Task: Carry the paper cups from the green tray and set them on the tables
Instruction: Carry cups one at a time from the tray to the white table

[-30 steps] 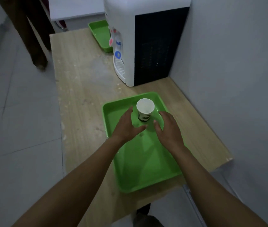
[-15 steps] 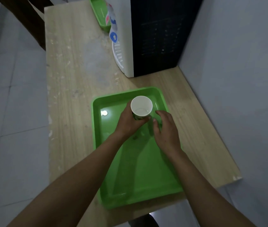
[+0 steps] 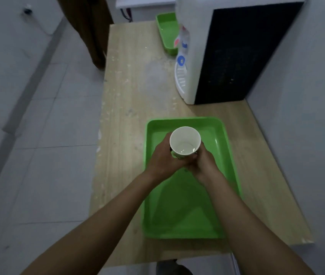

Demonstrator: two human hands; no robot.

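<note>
A white paper cup (image 3: 185, 142) with a little clear liquid in its bottom is held upright above the green tray (image 3: 223, 155). My left hand (image 3: 164, 158) wraps the cup's left side and my right hand (image 3: 202, 162) closes on its right side and base. The cup's lower wall is hidden by my fingers. The tray lies on a light wooden table (image 3: 130, 108) and holds nothing else that I can see.
A white and black water dispenser (image 3: 217, 50) stands at the back right of the table against the grey wall. A second green tray (image 3: 167, 30) sits behind it. A person's dark trouser leg (image 3: 90, 30) stands at the far left corner. Tiled floor lies left.
Both hands have closed around the cup and lifted it off the tray floor toward me. The camera view has shifted, showing more of the floor on the left.
</note>
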